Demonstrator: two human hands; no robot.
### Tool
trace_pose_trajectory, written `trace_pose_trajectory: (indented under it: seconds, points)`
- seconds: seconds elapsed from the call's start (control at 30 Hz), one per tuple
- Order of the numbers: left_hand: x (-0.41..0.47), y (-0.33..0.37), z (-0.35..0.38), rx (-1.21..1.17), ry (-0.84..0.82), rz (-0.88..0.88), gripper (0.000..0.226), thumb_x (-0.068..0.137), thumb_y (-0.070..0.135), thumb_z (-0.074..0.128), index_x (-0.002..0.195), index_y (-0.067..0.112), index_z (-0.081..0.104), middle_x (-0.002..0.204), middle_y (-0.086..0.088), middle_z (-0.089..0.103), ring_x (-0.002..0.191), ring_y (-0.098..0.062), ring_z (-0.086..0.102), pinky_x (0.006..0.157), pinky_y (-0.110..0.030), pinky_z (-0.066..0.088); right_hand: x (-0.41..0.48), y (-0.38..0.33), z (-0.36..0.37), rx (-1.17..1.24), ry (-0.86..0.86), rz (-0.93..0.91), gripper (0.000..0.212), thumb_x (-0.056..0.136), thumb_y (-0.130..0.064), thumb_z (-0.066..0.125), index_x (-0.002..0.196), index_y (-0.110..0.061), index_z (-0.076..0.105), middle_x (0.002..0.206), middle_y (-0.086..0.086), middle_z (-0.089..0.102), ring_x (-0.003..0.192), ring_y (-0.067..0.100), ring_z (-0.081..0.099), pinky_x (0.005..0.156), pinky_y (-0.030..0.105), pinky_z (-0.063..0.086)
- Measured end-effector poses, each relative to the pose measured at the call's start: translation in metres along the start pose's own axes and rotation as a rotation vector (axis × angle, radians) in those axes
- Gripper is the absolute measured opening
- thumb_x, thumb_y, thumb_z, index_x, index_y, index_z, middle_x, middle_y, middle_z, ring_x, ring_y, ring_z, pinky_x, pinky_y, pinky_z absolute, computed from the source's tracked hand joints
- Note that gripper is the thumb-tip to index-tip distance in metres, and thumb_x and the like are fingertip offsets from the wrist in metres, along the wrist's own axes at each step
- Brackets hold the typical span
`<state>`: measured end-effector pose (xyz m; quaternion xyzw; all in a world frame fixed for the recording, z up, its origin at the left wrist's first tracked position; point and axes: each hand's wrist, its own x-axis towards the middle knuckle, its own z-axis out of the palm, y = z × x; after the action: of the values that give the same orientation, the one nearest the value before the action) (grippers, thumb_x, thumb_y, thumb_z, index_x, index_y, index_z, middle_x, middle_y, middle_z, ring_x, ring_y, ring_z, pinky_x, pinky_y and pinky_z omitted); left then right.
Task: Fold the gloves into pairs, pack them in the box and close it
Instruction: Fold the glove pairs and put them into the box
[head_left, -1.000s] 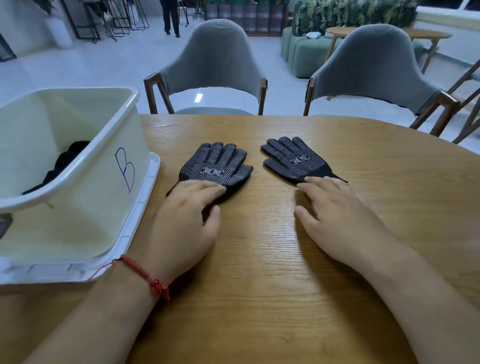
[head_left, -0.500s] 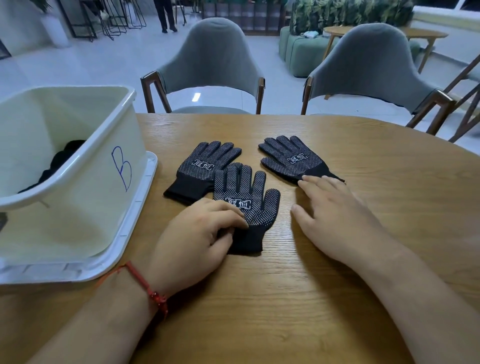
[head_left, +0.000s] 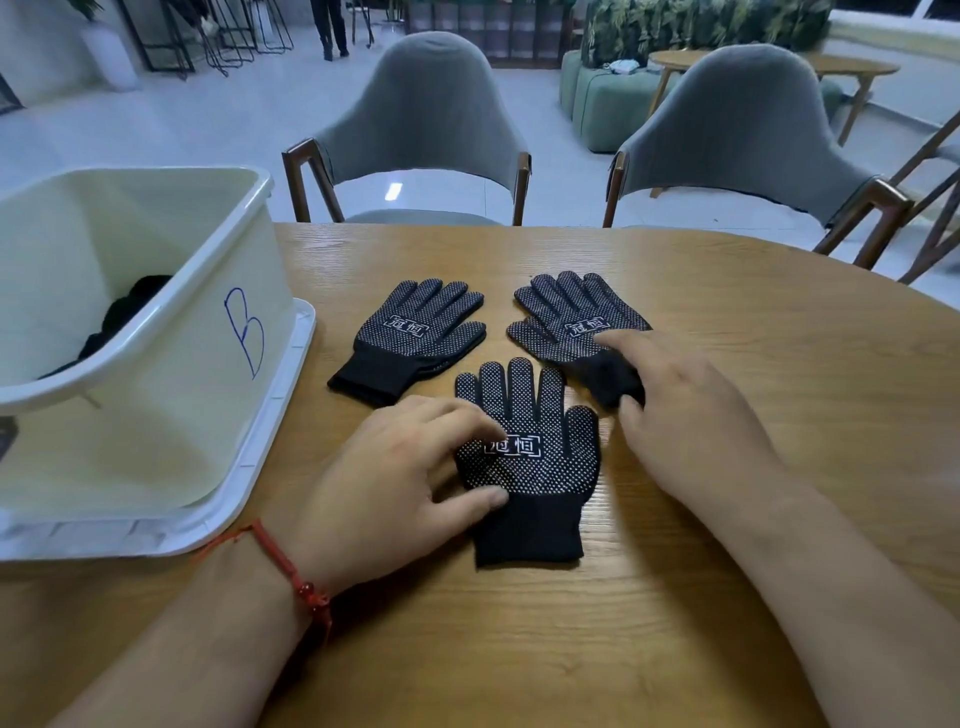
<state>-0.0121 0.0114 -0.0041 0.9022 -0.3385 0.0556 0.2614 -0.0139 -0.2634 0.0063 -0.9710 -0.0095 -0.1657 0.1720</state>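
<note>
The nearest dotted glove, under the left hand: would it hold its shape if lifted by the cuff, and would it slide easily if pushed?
The nearest glove is thin knit lying flat on the table, so it would probably droop. Its white grip dots suggest it may drag rather than glide. The left hand rests its fingertips on it; it looks light, unlikely to roll.

Lounge or café-style common area is indicated: wooden table (head_left: 727, 364), grey armchairs (head_left: 431, 119), green sofa (head_left: 602, 104), plant wall (head_left: 701, 23).

Both forearms are bare, with no sleeves in view. The left hand (head_left: 384, 483) has a thin red cord bracelet (head_left: 291, 571) at its wrist, knotted with small red beads. The right hand (head_left: 691, 421) wears nothing.
</note>
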Motion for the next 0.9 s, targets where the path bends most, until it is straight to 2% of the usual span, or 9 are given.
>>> trace_pose_trajectory:
  seconds: [0.13,0.3,0.4,0.5,0.57,0.67,0.73,0.8,0.9]
  points:
    - [0.0,-0.007,0.001,0.011,0.022,-0.077,0.057,0.085,0.073,0.059,0.129,0.038,0.066,0.142,0.022,0.056,0.137,-0.003,0.048,0.116,-0.041,0.041,0.004,0.009,-0.001,-0.022,0.032,0.032,0.024,0.095,-0.017,0.07,0.115,-0.029,0.077,0.119,-0.007,0.071,0.114,0.025,0.062,0.096,0.034,0.046]
    - [0.0,-0.003,0.006,0.053,-0.016,-0.063,0.058,0.085,0.077,0.055,0.129,0.039,0.064,0.145,0.02,0.053,0.14,-0.004,0.046,0.118,-0.043,0.038,0.002,-0.003,-0.011,0.138,0.144,0.06,0.012,0.096,-0.02,0.068,0.102,-0.028,0.075,0.088,-0.013,0.072,0.089,0.016,0.066,0.075,0.029,0.046]
    - [0.001,-0.001,0.007,0.064,-0.011,-0.062,0.058,0.085,0.077,0.054,0.127,0.038,0.065,0.143,0.018,0.055,0.137,-0.005,0.049,0.118,-0.041,0.038,0.004,-0.018,-0.026,0.568,0.141,0.162,0.015,0.099,-0.013,0.063,0.1,-0.026,0.071,0.071,-0.016,0.068,0.064,0.004,0.061,0.061,0.017,0.044]
    - [0.001,0.001,0.007,0.068,-0.01,-0.056,0.057,0.085,0.078,0.054,0.126,0.039,0.063,0.142,0.02,0.054,0.135,-0.006,0.05,0.117,-0.04,0.038,0.004,-0.042,-0.049,1.185,0.0,0.198,0.034,0.103,0.0,0.053,0.118,-0.026,0.07,0.072,-0.006,0.066,0.059,0.012,0.058,0.051,0.026,0.042]
    - [0.002,0.002,0.008,0.064,-0.011,-0.054,0.055,0.085,0.078,0.053,0.125,0.041,0.062,0.141,0.022,0.053,0.134,-0.006,0.049,0.116,-0.04,0.038,0.005,-0.056,-0.063,1.433,-0.135,0.177,0.04,0.104,0.0,0.049,0.123,-0.026,0.072,0.082,0.002,0.066,0.062,0.013,0.058,0.049,0.028,0.038]
    - [0.004,0.002,0.007,0.056,-0.016,-0.054,0.051,0.086,0.076,0.055,0.122,0.04,0.061,0.134,0.024,0.054,0.127,-0.007,0.052,0.112,-0.043,0.041,0.01,-0.074,-0.074,1.556,-0.24,0.091,0.036,0.105,-0.003,0.047,0.108,-0.018,0.079,0.092,0.01,0.072,0.067,0.017,0.067,0.056,0.024,0.053]
    - [0.004,0.003,0.006,0.032,-0.004,-0.03,0.042,0.089,0.068,0.06,0.113,0.035,0.065,0.119,0.021,0.055,0.111,-0.009,0.056,0.1,-0.042,0.05,0.017,-0.08,-0.072,1.56,-0.248,0.039,0.036,0.106,-0.002,0.046,0.111,-0.017,0.079,0.101,0.008,0.077,0.079,0.021,0.075,0.067,0.025,0.058]
    - [0.002,0.004,0.006,0.046,0.019,-0.058,0.044,0.089,0.069,0.06,0.112,0.033,0.066,0.112,0.02,0.052,0.105,-0.008,0.054,0.096,-0.034,0.053,0.022,-0.082,-0.067,1.478,-0.201,-0.009,0.038,0.107,-0.001,0.048,0.127,-0.02,0.074,0.117,0.002,0.078,0.104,0.023,0.076,0.082,0.031,0.059]
    - [-0.002,0.002,0.007,0.056,0.005,-0.07,0.055,0.087,0.078,0.054,0.126,0.04,0.06,0.122,0.024,0.051,0.119,-0.007,0.051,0.109,-0.038,0.046,0.025,-0.081,-0.06,1.386,-0.14,-0.051,0.046,0.106,-0.003,0.051,0.142,-0.026,0.066,0.136,-0.003,0.072,0.126,0.023,0.069,0.096,0.039,0.056]
